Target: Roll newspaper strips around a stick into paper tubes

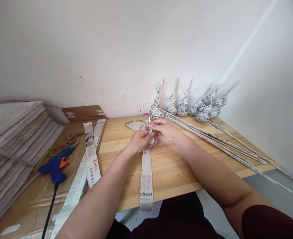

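Note:
A long newspaper strip (146, 179) runs from my hands toward me and hangs past the table's front edge. My left hand (139, 141) pinches the folded upper part of this strip. Close against it, my right hand (165, 129) has its fingertips closed on the same paper, where a thin white tip (149, 119) pokes up. Whether that tip is rolled paper or a separate stick, I cannot tell. Just behind my fingers lies a grey, patterned flat piece (136, 125), partly hidden by them.
Several woven paper figures (156, 110) stand along the wall. Thin rolled paper sticks (211, 137) lie across the right side of the wooden table (176, 179). At left are more newspaper strips (90, 152), a blue glue gun (55, 166) with its cord, and a tall newspaper stack (17, 142).

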Motion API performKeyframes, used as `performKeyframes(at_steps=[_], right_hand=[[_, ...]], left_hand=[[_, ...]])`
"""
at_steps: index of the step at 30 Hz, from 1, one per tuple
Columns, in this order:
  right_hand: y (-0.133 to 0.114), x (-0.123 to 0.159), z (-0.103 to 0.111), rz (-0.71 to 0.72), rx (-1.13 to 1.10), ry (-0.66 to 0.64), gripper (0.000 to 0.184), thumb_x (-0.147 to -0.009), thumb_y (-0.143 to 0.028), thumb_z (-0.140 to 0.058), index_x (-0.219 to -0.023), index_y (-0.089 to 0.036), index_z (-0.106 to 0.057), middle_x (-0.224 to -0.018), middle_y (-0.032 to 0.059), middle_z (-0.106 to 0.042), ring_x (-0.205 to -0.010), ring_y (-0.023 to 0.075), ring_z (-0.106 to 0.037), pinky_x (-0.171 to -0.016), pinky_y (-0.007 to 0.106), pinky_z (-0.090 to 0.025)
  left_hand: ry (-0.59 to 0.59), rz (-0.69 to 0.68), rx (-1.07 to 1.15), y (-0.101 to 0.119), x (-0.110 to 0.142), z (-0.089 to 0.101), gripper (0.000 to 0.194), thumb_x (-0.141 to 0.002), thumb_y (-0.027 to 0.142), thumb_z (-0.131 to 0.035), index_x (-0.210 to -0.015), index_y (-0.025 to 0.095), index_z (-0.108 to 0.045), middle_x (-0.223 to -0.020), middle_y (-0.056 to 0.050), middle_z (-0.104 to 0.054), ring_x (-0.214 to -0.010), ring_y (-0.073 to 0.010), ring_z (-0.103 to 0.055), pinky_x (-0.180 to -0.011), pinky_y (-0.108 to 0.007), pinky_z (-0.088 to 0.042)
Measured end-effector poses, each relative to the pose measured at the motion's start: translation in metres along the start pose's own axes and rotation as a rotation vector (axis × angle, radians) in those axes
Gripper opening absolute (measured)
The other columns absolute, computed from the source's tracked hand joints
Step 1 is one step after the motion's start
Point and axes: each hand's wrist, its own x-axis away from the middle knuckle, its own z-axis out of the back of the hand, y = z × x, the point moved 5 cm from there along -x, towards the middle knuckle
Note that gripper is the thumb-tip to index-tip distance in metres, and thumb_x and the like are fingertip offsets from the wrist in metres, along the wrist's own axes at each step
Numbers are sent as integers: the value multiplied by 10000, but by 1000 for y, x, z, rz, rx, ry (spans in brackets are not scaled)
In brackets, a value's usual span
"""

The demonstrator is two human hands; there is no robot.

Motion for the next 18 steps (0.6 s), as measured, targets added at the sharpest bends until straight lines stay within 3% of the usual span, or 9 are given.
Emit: performKeyframes(at_steps=[4, 9, 15, 18], right_hand=[[4, -1, 2, -34, -84, 100, 357, -582, -386, -839, -611, -162, -563, -477, -58, -499, -407, 60, -408, -394, 214, -284], [4, -1, -1, -32, -28, -69, 363, -692, -451, -757, -859, -133, -700, -576, -21, -570, -487, 63, -467, -426, 202, -283], [4, -2, 5, -24, -101, 92, 340, -589, -403, -831, -652, -153, -610, -525, -54, -508, -429, 46, -398, -404, 217, -237], [5, -2, 0, -32, -52, -19, 354, -653, -460, -781, -781, -146, -680, -537, -41, -526, -453, 58, -424, -412, 212, -248]], left_hand=[[-15, 15, 7, -1, 1, -3, 366, -736, 488, -694, -840, 138, -671, -761, -90, -706, -736, -198, -671, -705, -330, -540], [-18, 30, 9, 1, 3, -2, 372, -745, 490, -683, -833, 129, -670, -754, -88, -703, -728, -197, -665, -715, -342, -537], [-47, 38, 25, -1, 2, -5, 334, -747, 452, -695, -788, 122, -669, -772, -101, -700, -720, -191, -659, -709, -338, -535], [-37, 57, 33, 0, 2, -4, 327, -749, 447, -694, -797, 124, -676, -765, -102, -703, -718, -193, -663, -709, -340, -535]])
